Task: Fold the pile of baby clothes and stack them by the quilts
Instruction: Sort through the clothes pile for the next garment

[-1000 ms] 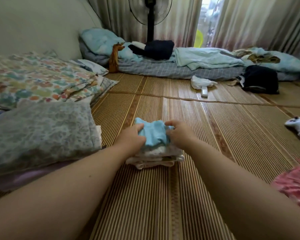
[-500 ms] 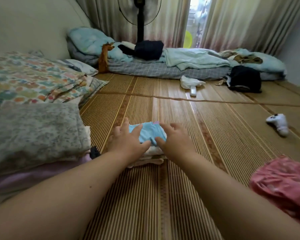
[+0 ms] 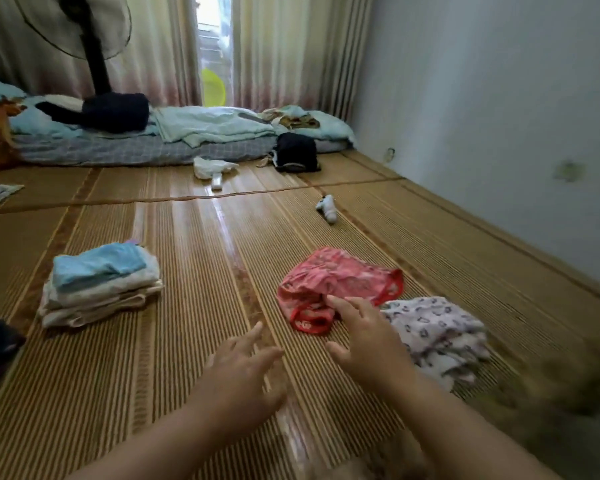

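Note:
A stack of folded baby clothes [image 3: 97, 289], a light blue piece on top, rests on the bamboo mat at the left. A crumpled red-pink garment [image 3: 336, 282] lies unfolded in the middle right, and a white patterned garment [image 3: 437, 334] lies just right of it. My right hand [image 3: 364, 344] hovers open at the near edge of the red-pink garment, fingertips touching or almost touching it. My left hand [image 3: 243, 368] is open above the bare mat, holding nothing. The quilts are out of view.
A floor mattress with blue bedding [image 3: 174, 140] runs along the back, with a standing fan [image 3: 94, 46] behind it. A black bag [image 3: 297, 154], a white cloth [image 3: 212, 168] and a small white toy [image 3: 328, 207] lie on the mat. A wall [image 3: 499, 116] rises on the right.
Both hands left the light blue piece on the stack and swung right toward the red-pink garment. The view turned right, so the quilts dropped out of sight.

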Motion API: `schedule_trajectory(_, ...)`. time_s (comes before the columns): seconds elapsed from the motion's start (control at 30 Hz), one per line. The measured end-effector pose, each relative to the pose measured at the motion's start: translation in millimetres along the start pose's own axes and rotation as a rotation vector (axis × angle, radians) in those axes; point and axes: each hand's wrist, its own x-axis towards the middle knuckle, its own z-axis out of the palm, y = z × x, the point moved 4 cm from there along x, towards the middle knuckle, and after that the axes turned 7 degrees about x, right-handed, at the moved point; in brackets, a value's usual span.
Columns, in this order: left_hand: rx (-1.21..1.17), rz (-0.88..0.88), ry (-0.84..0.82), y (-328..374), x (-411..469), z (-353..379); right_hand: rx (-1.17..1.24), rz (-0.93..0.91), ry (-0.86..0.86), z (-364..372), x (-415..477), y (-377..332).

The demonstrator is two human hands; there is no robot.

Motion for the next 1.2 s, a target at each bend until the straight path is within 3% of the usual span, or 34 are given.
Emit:
schedule_trajectory(0.1,0.031,0.051,-0.097,41,10,25,-0.046,0.182,0.042,-21,-25,73)
schedule_trajectory(0.23,0.066,0.013,-0.282,62,22,52,-0.065,0.342,-0.031,-27,-29,132)
schedule_trajectory(0.47,0.030,-0.052,-0.317,61,19,59,-0.099,0.383,0.070,-36,-3,142)
schedule_trajectory(0.6,-0.247,-0.128,-0.276,60,17,47,0.073,0.266,0.272,-75,5,111)
schedule_trajectory(0.7,-0.554,-0.182,-0.172,62,13,27,0.200,0.129,0.441,-120,5,66)
schedule_trajectory(0.83,-0.739,-0.071,0.029,77,-2,-18,0.431,0.049,0.569,-177,2,-7)
schedule_trajectory(1.0,-1.145,0.193,0.122,87,-41,-89,0.914,-0.055,0.370,-197,-11,-103)
schedule_trajectory(1.13,-1.043,0.120,0.508,48,-79,-129,0.905,-0.044,0.240,-172,-15,-155)
schedule_trajectory(1.2,-1.047,-0.028,0.587,14,-100,-134,0.894,0.001,0.141,-149,-18,-168)
